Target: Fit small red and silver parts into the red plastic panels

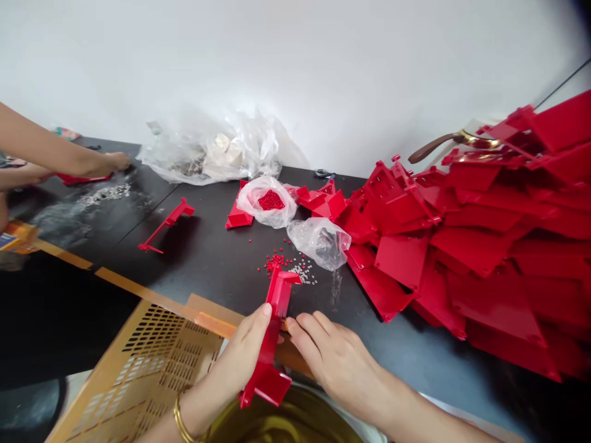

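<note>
fingers point(314, 332) of the right hand point(341, 363): pressed together, tips against the side of a red plastic bracket point(273, 344), no clear pinch. left hand point(226, 381): wrapped round the same bracket, thumb along its edge, bracket standing upright in the grip above a brass-coloured tub point(286, 418). gold bangle point(182, 424) on left wrist. just left of the hands, a tan perforated crate point(152, 351). on black table point(221, 271): scattered red beads point(277, 261), tiny metal rings point(302, 271), clear plastic bag point(318, 243), large heap of red plastic panels point(475, 246). far left, co-worker's hands point(115, 161) near another red bracket point(83, 179).
</note>
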`<state>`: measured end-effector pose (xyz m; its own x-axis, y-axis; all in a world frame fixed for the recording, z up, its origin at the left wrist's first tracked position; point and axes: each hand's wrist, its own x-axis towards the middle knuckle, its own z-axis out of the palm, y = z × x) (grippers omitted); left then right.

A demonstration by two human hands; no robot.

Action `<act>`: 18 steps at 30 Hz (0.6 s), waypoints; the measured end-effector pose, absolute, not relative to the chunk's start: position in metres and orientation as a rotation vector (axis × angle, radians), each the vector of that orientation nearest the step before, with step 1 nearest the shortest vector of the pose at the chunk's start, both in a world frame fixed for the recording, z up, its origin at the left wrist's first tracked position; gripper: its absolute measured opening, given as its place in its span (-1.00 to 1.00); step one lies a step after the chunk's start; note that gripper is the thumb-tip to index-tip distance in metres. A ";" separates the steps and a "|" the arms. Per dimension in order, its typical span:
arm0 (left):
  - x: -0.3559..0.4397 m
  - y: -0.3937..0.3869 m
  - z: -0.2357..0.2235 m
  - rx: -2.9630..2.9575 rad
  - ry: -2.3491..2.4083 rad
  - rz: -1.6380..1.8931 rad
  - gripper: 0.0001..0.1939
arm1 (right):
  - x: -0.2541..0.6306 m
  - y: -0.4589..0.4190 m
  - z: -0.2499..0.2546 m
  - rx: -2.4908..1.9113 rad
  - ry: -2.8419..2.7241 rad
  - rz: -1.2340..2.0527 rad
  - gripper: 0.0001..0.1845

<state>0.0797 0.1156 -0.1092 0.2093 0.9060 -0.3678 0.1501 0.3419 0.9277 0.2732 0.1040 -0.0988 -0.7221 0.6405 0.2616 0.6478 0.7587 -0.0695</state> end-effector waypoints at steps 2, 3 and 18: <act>0.081 0.115 -0.105 1.157 1.291 0.701 -0.50 | 0.273 0.103 -0.099 -1.000 -2.721 -0.082 -0.52; 0.082 0.115 -0.104 1.163 1.305 0.705 -0.51 | 0.273 0.103 -0.100 -1.019 -2.711 -0.066 -0.53; 0.090 0.125 -0.114 1.359 1.407 0.784 -0.59 | 0.274 0.100 -0.121 -1.276 -2.293 0.253 -0.77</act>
<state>0.0898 0.1253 -0.1139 0.1173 0.9704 -0.2110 0.3307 0.1622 0.9297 0.2742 0.1000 -0.1208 -0.4354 0.8360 0.3341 0.7431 0.5432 -0.3909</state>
